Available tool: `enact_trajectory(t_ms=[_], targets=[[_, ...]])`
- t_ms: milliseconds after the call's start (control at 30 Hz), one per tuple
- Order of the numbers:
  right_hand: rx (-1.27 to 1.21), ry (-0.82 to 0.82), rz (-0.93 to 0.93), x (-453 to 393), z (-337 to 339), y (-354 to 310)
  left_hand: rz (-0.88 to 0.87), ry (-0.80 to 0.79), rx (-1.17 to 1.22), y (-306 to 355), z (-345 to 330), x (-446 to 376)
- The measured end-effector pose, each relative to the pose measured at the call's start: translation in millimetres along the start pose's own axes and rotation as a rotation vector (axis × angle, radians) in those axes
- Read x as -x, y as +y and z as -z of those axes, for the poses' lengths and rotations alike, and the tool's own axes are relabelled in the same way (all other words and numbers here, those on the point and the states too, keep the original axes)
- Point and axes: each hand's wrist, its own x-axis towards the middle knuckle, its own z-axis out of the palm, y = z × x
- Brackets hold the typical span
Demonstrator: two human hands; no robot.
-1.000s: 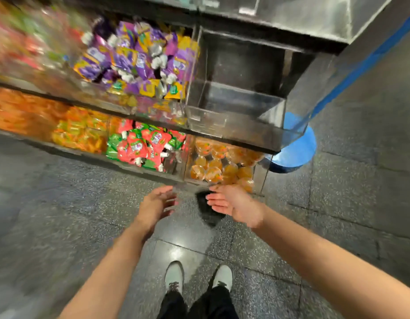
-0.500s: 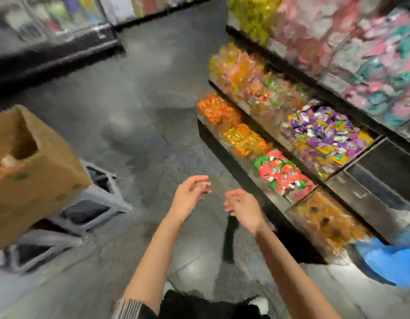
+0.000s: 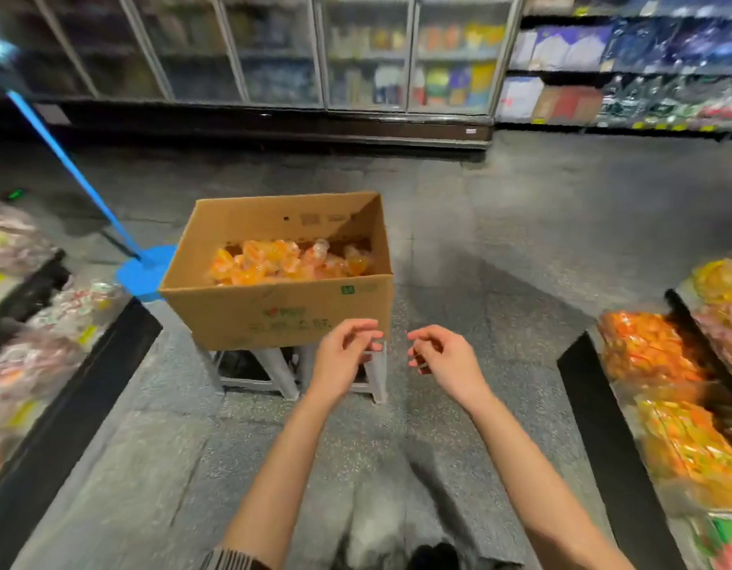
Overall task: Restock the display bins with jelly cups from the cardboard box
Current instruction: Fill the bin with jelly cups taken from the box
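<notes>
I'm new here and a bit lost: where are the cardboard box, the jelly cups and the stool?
cardboard box (image 3: 273, 314): head view, front wall.
jelly cups (image 3: 282, 263): head view, middle of heap.
stool (image 3: 284, 374): head view, a leg.

A single wide-angle camera worn on the person's head looks forward and steeply down along a grey speckled stone floor (image 3: 500, 248), so both bare forearms rise from the bottom edge toward the frame's centre. It faces an open brown cardboard box (image 3: 282, 310) just above centre, fairly near, with glass-door coolers (image 3: 356, 55) blurred across the top, well beyond it. Clear display bins of wrapped sweets (image 3: 660, 351) crowd the right and left edges, bent outward by the lens; with only this view, no part of the scene is shared with another.
</notes>
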Motion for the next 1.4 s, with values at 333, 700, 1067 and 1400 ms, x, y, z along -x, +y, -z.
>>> enact_trajectory(t_ms=[333,700,1067,1400], targets=[[0.222,-0.259,0.111,-154,-138,-77,0.073,0.269,-0.068,-25,152,-102],[0.371,-0.539,-0.006,-353,-283,-101,0.379,0.538,-0.219,-89,323,-257],[0.609,-0.757,-0.274,-431,-435,-47,0.414,0.716,-0.839,-165,422,-330],[0.339,-0.694,-0.7,-434,-516,-7,0.537,0.684,-0.661,-198,444,-344]])
